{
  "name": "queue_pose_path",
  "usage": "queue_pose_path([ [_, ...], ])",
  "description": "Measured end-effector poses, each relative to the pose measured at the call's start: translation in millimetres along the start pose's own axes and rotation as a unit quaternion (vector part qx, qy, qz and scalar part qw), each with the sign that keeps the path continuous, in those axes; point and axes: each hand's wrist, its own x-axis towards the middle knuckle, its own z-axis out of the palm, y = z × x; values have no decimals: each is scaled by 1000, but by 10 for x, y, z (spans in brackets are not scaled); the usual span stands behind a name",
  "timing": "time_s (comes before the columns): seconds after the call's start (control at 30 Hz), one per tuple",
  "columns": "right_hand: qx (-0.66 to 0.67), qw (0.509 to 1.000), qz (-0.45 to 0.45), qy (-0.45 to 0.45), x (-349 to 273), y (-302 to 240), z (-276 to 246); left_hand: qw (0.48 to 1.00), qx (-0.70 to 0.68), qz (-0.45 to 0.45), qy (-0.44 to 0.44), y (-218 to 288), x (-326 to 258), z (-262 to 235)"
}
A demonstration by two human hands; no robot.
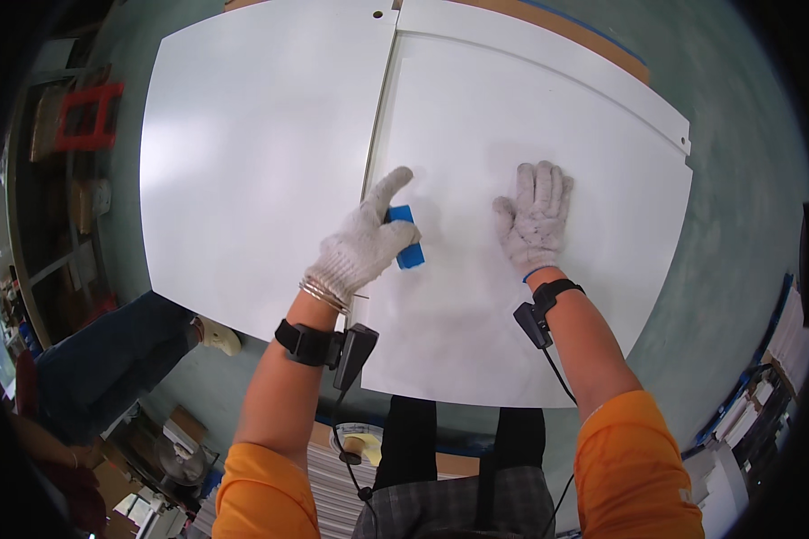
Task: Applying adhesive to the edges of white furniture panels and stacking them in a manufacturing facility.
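Note:
Two large white panels lie side by side in front of me, the left panel (252, 171) and the right panel (485, 332), with a narrow seam between them. My left hand (355, 244), in a whitish knit glove, grips a small blue block (410, 255) just right of the seam; its material I cannot make out. One finger of that hand stretches forward past the block. My right hand (536, 220), in a soiled matching glove, lies flat on the right panel, fingers extended and holding nothing.
A raised white strip (548, 58) runs along the right panel's far edge, over brown board. At the lower left are another person's leg (121, 359) and shoe (218, 336). A red frame (90, 117) stands by shelving at the left. A tape roll (358, 443) is near my legs.

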Motion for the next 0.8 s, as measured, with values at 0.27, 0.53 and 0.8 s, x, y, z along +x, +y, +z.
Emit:
queue_pose_path([
  [0.27, -11, 999, -6, 41, -12, 16, 91, 873, 470, -116, -55, 938, 762, -200],
  [0.53, 3, 1000, 6, 13, 7, 51, 30, 834, 544, -92, -18, 1033, 1045, -224],
  [0.8, 24, 1000, 5, 15, 13, 24, -4, 968, 71, 34, 237, 737, 989, -614],
])
